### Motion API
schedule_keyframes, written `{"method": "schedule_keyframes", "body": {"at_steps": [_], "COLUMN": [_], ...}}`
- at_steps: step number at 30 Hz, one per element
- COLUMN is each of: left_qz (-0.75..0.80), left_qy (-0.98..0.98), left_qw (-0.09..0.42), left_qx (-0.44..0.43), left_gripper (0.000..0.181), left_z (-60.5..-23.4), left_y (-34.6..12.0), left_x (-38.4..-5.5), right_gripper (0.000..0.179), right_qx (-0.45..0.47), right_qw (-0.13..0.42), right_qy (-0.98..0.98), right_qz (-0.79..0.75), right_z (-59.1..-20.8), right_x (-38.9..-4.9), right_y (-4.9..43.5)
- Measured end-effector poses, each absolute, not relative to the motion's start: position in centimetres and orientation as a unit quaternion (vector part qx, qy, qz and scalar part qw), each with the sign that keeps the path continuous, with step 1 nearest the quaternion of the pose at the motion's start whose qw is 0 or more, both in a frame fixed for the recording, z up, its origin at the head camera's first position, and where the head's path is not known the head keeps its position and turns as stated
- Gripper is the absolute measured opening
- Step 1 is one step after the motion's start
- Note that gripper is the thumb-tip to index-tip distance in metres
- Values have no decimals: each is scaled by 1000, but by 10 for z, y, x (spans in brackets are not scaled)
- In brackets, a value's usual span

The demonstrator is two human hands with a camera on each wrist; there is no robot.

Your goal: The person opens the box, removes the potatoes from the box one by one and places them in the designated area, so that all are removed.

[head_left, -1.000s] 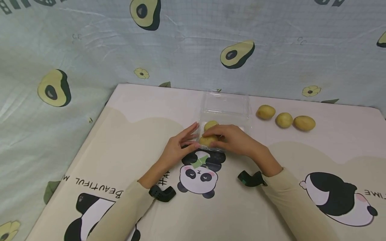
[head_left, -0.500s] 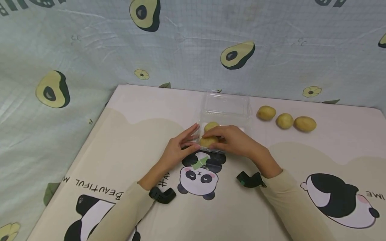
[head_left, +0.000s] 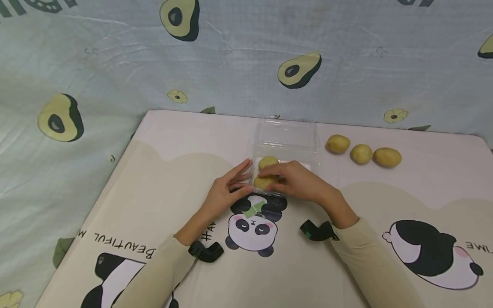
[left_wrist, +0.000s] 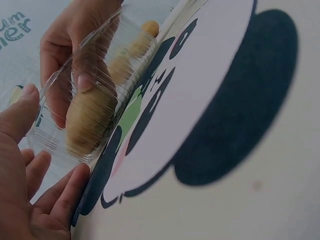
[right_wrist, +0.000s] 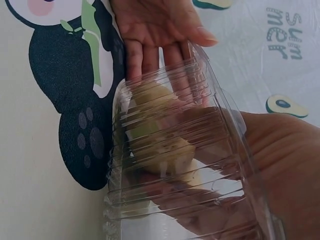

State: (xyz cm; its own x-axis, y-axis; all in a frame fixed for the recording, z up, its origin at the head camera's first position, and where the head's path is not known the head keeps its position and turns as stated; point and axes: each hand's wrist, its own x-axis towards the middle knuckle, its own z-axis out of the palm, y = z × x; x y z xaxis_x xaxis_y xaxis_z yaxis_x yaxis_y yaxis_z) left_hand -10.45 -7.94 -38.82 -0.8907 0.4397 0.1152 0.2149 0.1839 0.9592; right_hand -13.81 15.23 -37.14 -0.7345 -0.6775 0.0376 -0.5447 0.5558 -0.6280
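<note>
A potato point(head_left: 263, 183) sits at the near left corner of a clear plastic box point(head_left: 311, 155), and the right hand point(head_left: 294, 180) pinches it between thumb and fingers. Hardly anything has changed over the last second: that grip has neither let go nor moved the potato, which I read as settling it in place rather than releasing it. The left hand point(head_left: 227, 188) grips nothing; its fingers are spread loosely, touching the box's left side (steadying it, I would guess). A second potato point(head_left: 268, 162) lies just beyond the held one, inside the box. The box is thin, shiny and finely ribbed along its walls, with its lid point(head_left: 286, 131) laid back toward the far edge. To the right, three smooth, yellowish oval potatoes point(head_left: 361, 154) rest on the table point(head_left: 177, 179), whose panda-printed cover looks flat, while the avocado-patterned curtain point(head_left: 239, 64) behind is creased.
</note>
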Motion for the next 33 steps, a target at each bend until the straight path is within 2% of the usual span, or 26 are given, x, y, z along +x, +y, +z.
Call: {"method": "schedule_keyframes", "body": {"at_steps": [8, 14, 25, 33], "left_qz": [606, 601, 602, 607], "left_qy": [760, 764, 763, 757], "left_qw": [89, 85, 82, 80], "left_qx": [219, 218, 223, 229], "left_gripper": [65, 65, 65, 65], "left_z": [-390, -387, -388, -390], "left_y": [-81, -82, -84, -82], "left_x": [-104, -104, -104, -105], "right_gripper": [29, 37, 39, 38], "right_qx": [-336, -363, -371, -381], "right_qw": [77, 104, 127, 112], "right_qy": [882, 873, 873, 869], "right_qz": [-321, -309, -290, -295], "right_z": [-365, -365, -366, -370], "right_x": [-137, -140, -143, -142], "right_y": [153, 149, 142, 150]}}
